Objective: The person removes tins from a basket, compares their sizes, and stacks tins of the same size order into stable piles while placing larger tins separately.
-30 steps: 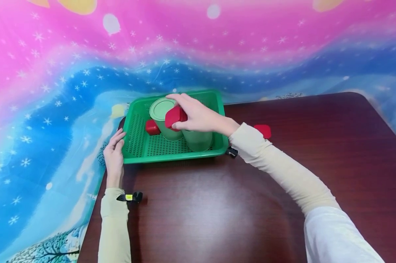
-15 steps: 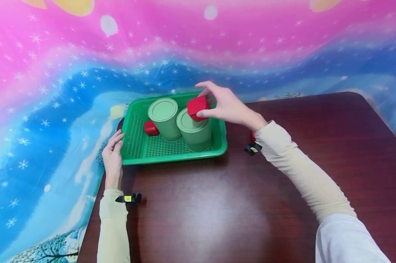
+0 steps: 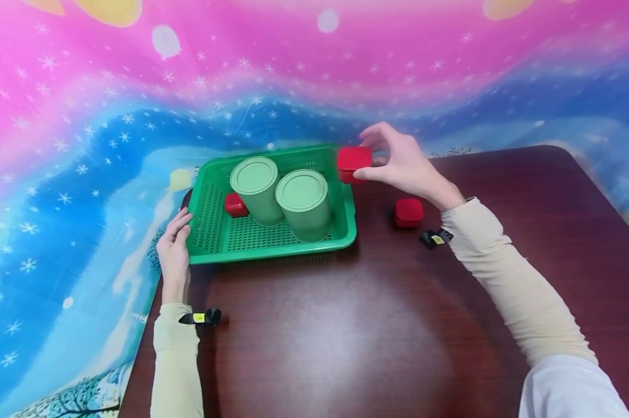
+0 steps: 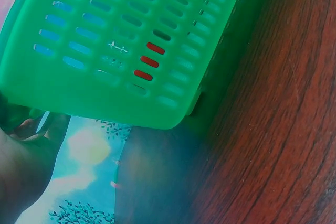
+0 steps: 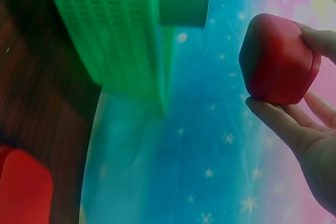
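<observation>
My right hand (image 3: 405,165) pinches a small red lidded box (image 3: 354,164) between thumb and fingers. It holds the box in the air by the back right corner of a green plastic basket (image 3: 272,251). The right wrist view shows the red box (image 5: 278,59) with rounded corners, fingertips at its side and underneath. At the basket's left end, my left hand (image 3: 174,247) grips the rim, its fingertips partly hidden there in the left wrist view. Two pale green cans (image 3: 262,200) (image 3: 306,209) stand upright inside the basket. Left of them lies another red box (image 3: 236,205).
A further red box (image 3: 408,213) sits on the dark wooden table (image 3: 314,337), right of the basket and below my right hand. A pink and blue snowflake-patterned cloth (image 3: 314,81) hangs behind the table and along its left side.
My right hand has carried the red box rightward from above the cans to beyond the basket's right rim. The box on the table has come into full view. The left hand keeps its place.
</observation>
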`<act>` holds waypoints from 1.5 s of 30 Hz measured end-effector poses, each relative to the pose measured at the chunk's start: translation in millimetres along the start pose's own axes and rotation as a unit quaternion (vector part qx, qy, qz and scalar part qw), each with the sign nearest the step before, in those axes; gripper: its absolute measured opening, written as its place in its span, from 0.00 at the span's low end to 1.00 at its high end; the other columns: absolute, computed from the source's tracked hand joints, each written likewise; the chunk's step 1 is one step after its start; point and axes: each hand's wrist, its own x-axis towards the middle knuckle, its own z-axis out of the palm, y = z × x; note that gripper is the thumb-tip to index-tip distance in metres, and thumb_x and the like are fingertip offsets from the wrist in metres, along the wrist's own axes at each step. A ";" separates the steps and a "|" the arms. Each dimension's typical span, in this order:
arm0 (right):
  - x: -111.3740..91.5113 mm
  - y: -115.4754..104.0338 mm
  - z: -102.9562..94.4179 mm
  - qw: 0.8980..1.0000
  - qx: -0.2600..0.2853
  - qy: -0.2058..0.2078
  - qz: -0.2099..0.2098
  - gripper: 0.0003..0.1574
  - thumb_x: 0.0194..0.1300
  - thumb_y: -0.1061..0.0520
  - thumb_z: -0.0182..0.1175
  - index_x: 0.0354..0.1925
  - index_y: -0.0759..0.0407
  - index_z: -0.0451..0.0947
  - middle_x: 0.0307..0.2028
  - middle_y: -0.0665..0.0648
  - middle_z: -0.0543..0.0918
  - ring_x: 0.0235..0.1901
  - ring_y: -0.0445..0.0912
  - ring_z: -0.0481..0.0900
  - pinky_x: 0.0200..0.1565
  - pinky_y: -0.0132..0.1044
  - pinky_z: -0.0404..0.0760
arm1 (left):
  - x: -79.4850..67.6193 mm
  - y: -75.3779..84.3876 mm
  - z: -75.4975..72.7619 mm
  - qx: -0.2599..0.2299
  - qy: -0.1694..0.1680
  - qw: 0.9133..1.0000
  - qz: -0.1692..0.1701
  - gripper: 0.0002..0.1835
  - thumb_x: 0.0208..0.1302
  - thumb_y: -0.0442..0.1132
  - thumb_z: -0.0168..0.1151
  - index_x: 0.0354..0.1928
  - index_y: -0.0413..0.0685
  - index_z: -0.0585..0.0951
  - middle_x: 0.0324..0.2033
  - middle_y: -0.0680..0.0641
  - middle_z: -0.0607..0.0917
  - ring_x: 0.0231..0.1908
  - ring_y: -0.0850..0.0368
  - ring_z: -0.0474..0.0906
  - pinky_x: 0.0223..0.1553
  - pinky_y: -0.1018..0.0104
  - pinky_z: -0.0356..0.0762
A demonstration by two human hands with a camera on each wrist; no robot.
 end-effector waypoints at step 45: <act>-73.5 125.4 -34.8 0.987 0.089 0.022 0.130 0.39 0.58 0.68 0.76 0.61 0.66 0.66 0.59 0.64 0.78 0.55 0.43 0.78 0.55 0.26 0.76 | -5.8 4.0 1.6 -0.016 -0.001 1.000 0.015 0.18 0.81 0.34 0.52 0.65 0.35 0.80 0.70 0.49 0.76 0.75 0.58 0.61 0.69 0.67 0.62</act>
